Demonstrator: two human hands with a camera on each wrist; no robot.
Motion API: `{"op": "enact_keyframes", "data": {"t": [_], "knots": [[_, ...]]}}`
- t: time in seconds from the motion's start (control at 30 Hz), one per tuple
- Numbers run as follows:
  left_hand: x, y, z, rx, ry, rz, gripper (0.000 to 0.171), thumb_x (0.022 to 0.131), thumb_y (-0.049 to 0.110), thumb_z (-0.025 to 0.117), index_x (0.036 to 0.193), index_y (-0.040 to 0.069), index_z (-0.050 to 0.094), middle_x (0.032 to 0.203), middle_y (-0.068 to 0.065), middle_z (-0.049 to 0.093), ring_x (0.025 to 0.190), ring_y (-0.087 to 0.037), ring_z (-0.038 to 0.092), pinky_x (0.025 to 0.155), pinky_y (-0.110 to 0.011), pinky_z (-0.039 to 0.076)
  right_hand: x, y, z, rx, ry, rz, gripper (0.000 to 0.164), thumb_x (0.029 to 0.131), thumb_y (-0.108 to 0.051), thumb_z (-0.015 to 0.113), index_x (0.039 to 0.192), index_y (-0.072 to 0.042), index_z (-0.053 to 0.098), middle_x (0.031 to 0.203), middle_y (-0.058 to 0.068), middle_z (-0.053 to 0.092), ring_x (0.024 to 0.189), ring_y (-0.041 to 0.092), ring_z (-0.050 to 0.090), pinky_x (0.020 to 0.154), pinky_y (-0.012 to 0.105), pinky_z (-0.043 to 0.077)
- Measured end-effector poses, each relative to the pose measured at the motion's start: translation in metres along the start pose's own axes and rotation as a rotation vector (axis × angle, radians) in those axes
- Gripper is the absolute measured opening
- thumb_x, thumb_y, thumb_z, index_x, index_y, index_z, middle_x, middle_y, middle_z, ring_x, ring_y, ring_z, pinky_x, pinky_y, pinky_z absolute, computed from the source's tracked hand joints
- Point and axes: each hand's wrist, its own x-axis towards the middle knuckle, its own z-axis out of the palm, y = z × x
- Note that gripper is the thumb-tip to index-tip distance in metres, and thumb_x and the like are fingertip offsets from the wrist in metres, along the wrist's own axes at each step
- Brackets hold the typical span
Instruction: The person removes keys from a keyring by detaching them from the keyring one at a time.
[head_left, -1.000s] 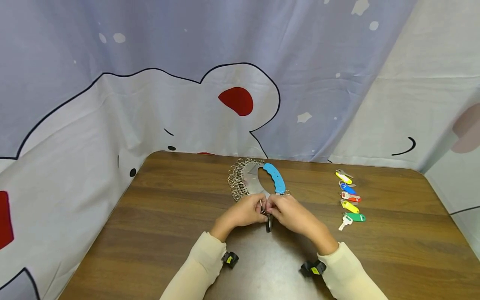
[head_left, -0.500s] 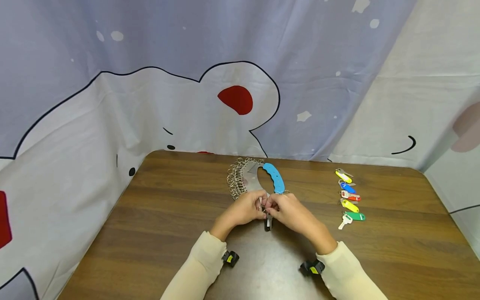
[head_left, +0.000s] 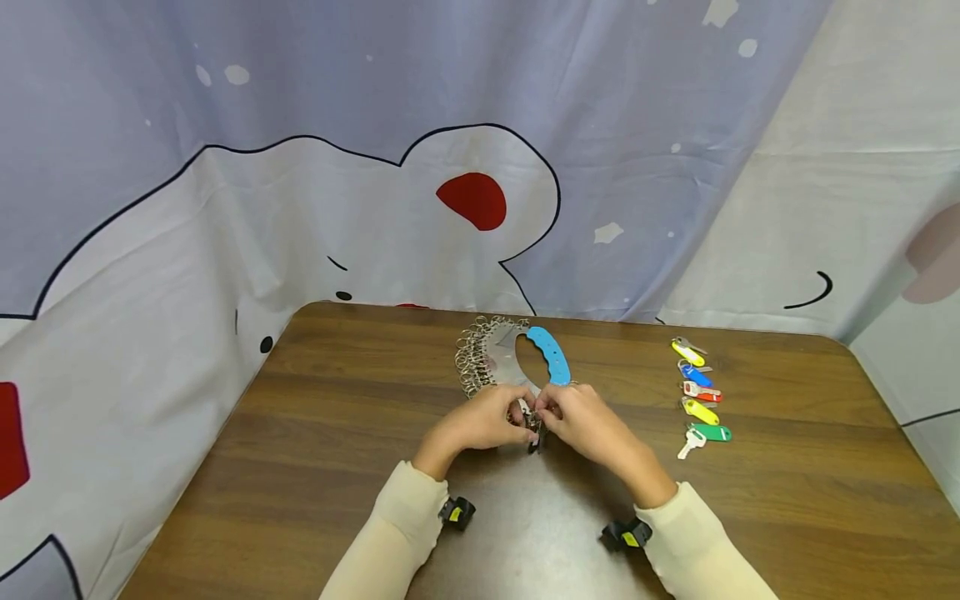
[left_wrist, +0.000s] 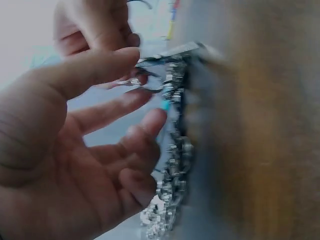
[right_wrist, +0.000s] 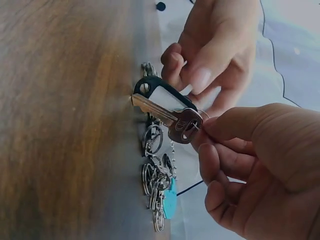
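Note:
A curved metal key holder point(head_left: 504, 354) with a blue handle point(head_left: 552, 354) lies flat on the table, small rings point(head_left: 471, 360) along its outer edge. At its near end, my right hand point(head_left: 585, 421) pinches the ring of a key point(right_wrist: 172, 120) with a black tag point(right_wrist: 167, 97). In the right wrist view the key and tag stick out from these fingertips. My left hand point(head_left: 491, 418) is close beside them, its thumb point(left_wrist: 117, 62) and forefinger point(left_wrist: 112, 107) spread apart around the ring. The left wrist view is blurred, and the left fingertips partly hide the ring there.
To the right, several keys with coloured tags lie in a column: yellow point(head_left: 688, 353), blue point(head_left: 697, 376), red point(head_left: 708, 397), another yellow point(head_left: 701, 412) and green point(head_left: 712, 433). A printed curtain point(head_left: 337, 217) hangs behind the wooden table point(head_left: 337, 417).
My left thumb has moved away from its forefinger, widening the gap between them. The key and black tag have shifted slightly up towards the holder. My right hand stays nearly in place.

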Motion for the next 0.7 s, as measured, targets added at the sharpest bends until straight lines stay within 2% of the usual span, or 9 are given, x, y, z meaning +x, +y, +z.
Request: {"op": "enact_keyframes", "data": {"t": [0.1, 0.2, 0.33, 0.53, 0.7], "knots": [[-0.0001, 0.0008, -0.0032, 0.051, 0.011, 0.031, 0.019, 0.084, 0.002, 0.062, 0.101, 0.006, 0.069, 0.082, -0.006, 0.066, 0.071, -0.012, 0.055, 0.065, -0.025, 0.046, 0.0003, 0.0006, -0.0010, -0.006, 0.024, -0.024, 0.005, 0.085, -0.008, 0.069, 0.083, -0.013, 0.068, 0.075, -0.005, 0.067, 0.069, 0.010, 0.057, 0.063, 0.033, 0.052], [0.0020, 0.0009, -0.0029, 0.074, 0.045, 0.071, 0.020, 0.086, -0.005, 0.055, 0.094, 0.004, 0.071, 0.081, -0.007, 0.064, 0.075, -0.014, 0.053, 0.067, -0.027, 0.045, 0.0006, 0.0008, -0.0013, 0.001, 0.044, -0.061, 0.005, 0.084, -0.007, 0.069, 0.084, -0.012, 0.068, 0.077, -0.003, 0.067, 0.071, 0.011, 0.058, 0.063, 0.033, 0.053], [0.0044, -0.0002, -0.0005, 0.043, 0.066, 0.078, 0.017, 0.085, -0.006, 0.056, 0.086, 0.004, 0.069, 0.077, -0.006, 0.061, 0.071, -0.014, 0.052, 0.063, -0.026, 0.042, 0.0009, -0.0001, -0.0003, 0.014, 0.074, -0.117, 0.007, 0.083, -0.005, 0.070, 0.086, -0.011, 0.067, 0.080, -0.002, 0.068, 0.075, 0.014, 0.060, 0.066, 0.035, 0.054], [0.0072, -0.0059, 0.0017, -0.043, 0.089, 0.035, 0.014, 0.078, -0.007, 0.061, 0.079, 0.005, 0.066, 0.072, -0.005, 0.060, 0.064, -0.012, 0.050, 0.056, -0.021, 0.038, 0.0019, -0.0008, 0.0022, 0.018, 0.110, -0.199, 0.009, 0.083, -0.003, 0.070, 0.089, -0.009, 0.067, 0.087, 0.000, 0.070, 0.082, 0.015, 0.063, 0.073, 0.036, 0.055], [0.0088, -0.0085, 0.0019, -0.058, 0.169, 0.036, 0.016, 0.077, -0.008, 0.064, 0.078, 0.007, 0.069, 0.069, -0.004, 0.063, 0.062, -0.013, 0.054, 0.053, -0.021, 0.041, 0.0010, -0.0010, 0.0031, 0.010, 0.099, -0.176, 0.011, 0.081, -0.001, 0.069, 0.087, -0.010, 0.067, 0.084, -0.003, 0.067, 0.076, 0.011, 0.060, 0.067, 0.031, 0.056]]}}
